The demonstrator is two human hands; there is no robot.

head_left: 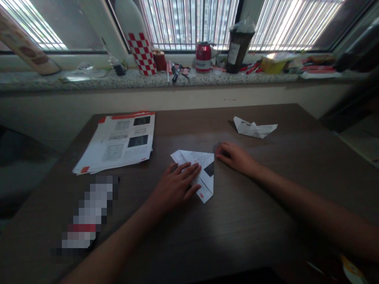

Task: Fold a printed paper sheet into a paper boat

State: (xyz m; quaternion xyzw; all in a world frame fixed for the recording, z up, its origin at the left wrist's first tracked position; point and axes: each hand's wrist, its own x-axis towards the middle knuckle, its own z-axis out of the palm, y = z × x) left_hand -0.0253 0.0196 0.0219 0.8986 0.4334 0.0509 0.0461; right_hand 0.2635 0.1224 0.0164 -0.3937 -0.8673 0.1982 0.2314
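Partly, the scene is obscured: an object [89,213] near the left edge of the tabletop [251,221] is blurred into blocks and cannot be identified, and a small yellowish item [352,272] at the near right corner is cut off by the frame. The fingertips of the right hand [235,157] are curled under, so whether anything is pinched there cannot be told.

Two hands are seen, both belonging to the person. Two folded paper pieces are counted: the folded sheet [201,169] at the middle of the tabletop, and a finished paper shape [254,128] lying well apart toward the far right edge. One stack of printed sheets [118,142] is placed by the far left corner. On the windowsill [89,81] beyond the far edge, one red can [203,57], one dark cup [238,49] and one red-and-white checked container [142,53] can be made out among smaller clutter.

The folded sheet is pressed flat under the left hand [177,185], whose fingers are spread across its left part. The right hand rests just beside the sheet's upper right corner, knuckles down on the wood.
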